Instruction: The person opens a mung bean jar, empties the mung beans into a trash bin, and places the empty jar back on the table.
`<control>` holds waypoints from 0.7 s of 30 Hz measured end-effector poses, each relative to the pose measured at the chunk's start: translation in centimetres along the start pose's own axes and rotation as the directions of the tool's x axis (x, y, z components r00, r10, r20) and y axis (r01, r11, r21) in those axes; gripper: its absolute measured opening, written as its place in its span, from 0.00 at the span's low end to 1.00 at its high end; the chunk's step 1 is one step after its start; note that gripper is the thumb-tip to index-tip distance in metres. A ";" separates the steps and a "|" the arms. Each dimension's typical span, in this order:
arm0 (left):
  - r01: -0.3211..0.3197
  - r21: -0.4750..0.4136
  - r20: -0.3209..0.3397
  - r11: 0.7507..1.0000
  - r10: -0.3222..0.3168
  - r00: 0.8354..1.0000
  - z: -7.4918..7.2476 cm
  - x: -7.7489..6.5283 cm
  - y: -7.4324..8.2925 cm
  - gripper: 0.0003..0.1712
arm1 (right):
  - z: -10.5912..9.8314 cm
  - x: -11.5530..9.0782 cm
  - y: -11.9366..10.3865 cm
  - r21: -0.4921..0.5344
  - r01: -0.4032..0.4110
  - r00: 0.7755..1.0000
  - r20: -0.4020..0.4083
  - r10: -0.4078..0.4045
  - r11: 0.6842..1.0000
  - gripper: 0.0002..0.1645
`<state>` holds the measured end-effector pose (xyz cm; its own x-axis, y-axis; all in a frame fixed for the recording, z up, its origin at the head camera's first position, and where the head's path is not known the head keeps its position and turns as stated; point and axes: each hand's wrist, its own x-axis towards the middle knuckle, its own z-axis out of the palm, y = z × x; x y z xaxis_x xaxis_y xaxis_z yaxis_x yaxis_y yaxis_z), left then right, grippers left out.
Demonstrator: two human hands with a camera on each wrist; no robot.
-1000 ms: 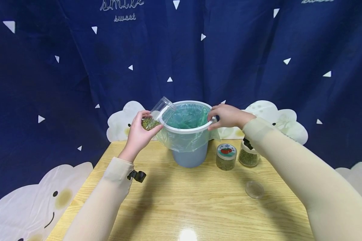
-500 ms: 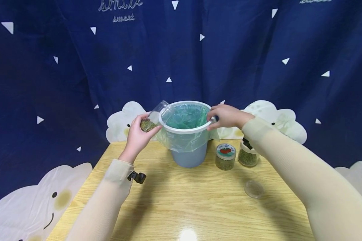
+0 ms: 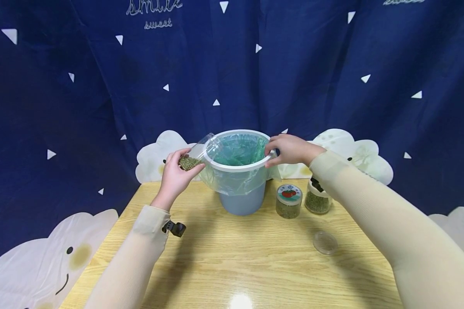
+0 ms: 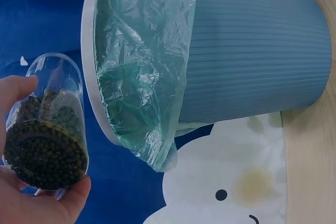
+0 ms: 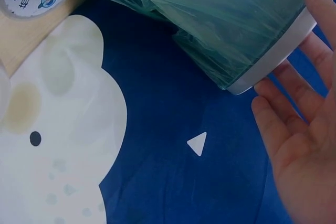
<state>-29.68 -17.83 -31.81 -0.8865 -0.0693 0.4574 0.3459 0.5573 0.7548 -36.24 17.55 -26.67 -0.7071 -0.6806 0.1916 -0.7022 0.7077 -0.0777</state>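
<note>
My left hand [image 3: 175,174] grips a clear jar [image 4: 50,72] partly full of small green beans [image 4: 44,153], which look like mung beans. The jar leans over, its mouth at the left rim of a blue trash bin [image 3: 242,203]. Thumb and fingers wrap its lower part, and the beans lie toward its bottom end. A thin green bag [image 3: 233,183] lines the bin and hangs over the white rim [image 3: 239,168]. At the rim's right side, my right hand [image 3: 291,149] holds on, thumb outside over the bag in the right wrist view.
Right of the bin stand a jar with a tomato-picture lid [image 3: 288,201] and another jar with greenish contents [image 3: 318,202], partly behind my right sleeve. A clear round lid [image 3: 325,242] lies nearer on the wooden table [image 3: 224,257]. A blue curtain [image 3: 239,64] hangs behind.
The jar has tipped further over, its mouth sinking toward the bin's rim. The beans inside have shifted along its wall. My right hand stays in place on the rim.
</note>
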 end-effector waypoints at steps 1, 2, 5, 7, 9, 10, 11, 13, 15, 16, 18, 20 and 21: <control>0.007 -0.005 0.001 1.000 -0.007 1.000 0.0 0.0 0.0 0.40 | 0.0 0.0 0.0 0.001 -0.001 1.000 -0.001 0.001 1.000 0.17; 0.017 -0.012 0.003 1.000 -0.017 1.000 0.0 0.0 0.0 0.41 | 0.0 0.0 0.0 0.001 -0.001 1.000 -0.002 0.001 1.000 0.17; 0.045 -0.048 0.009 0.998 -0.044 0.999 0.2 -0.1 -0.1 0.44 | 0.0 0.0 -0.1 0.005 -0.002 1.000 -0.002 0.002 1.000 0.16; 0.061 -0.075 0.009 0.995 -0.060 0.998 0.3 -0.2 -0.2 0.44 | 0.0 0.0 0.0 0.009 -0.001 1.000 -0.002 0.001 1.000 0.16; 0.069 -0.090 0.004 0.994 -0.069 0.998 0.4 -0.2 -0.3 0.43 | 0.0 -0.1 0.0 0.010 0.002 1.000 -0.003 -0.002 1.000 0.17; 0.073 -0.094 -0.001 0.993 -0.073 0.997 0.4 -0.3 -0.3 0.42 | 0.0 -0.1 0.0 0.011 0.002 1.000 -0.004 -0.002 1.000 0.17; 0.075 -0.094 -0.007 0.993 -0.076 0.997 0.5 -0.3 -0.3 0.41 | 0.0 -0.1 0.1 0.011 0.003 1.000 -0.004 -0.003 1.000 0.17; 0.079 -0.097 -0.017 0.992 -0.081 0.997 0.5 -0.4 -0.4 0.39 | 0.1 0.0 0.1 0.012 0.005 1.000 -0.004 -0.005 1.000 0.17; 0.077 -0.093 -0.025 0.993 -0.080 0.996 0.6 -0.4 -0.4 0.38 | 0.1 0.0 0.1 0.011 0.004 1.000 -0.003 -0.004 1.000 0.17; 0.075 -0.092 -0.029 0.993 -0.078 0.997 0.6 -0.5 -0.4 0.37 | 0.1 0.0 0.1 0.012 0.001 1.000 -0.003 -0.001 1.000 0.17; 0.070 -0.093 -0.032 0.993 -0.074 0.997 0.6 -0.5 -0.4 0.37 | 0.1 0.0 0.1 0.011 0.001 1.000 -0.004 -0.001 1.000 0.17; 0.070 -0.095 -0.033 0.993 -0.073 0.997 0.5 -0.5 -0.3 0.37 | 0.1 0.0 0.1 0.011 0.002 1.000 -0.006 -0.002 1.000 0.17; 0.070 -0.098 -0.032 0.993 -0.074 0.997 0.5 -0.5 -0.3 0.38 | 0.1 0.0 0.2 0.010 0.002 1.000 -0.007 -0.002 1.000 0.17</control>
<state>-29.51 -17.55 -32.44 -0.8994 -0.1367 0.4153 0.3111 0.4674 0.8275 -36.35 17.68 -26.80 -0.7049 -0.6811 0.1983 -0.7048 0.7040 -0.0873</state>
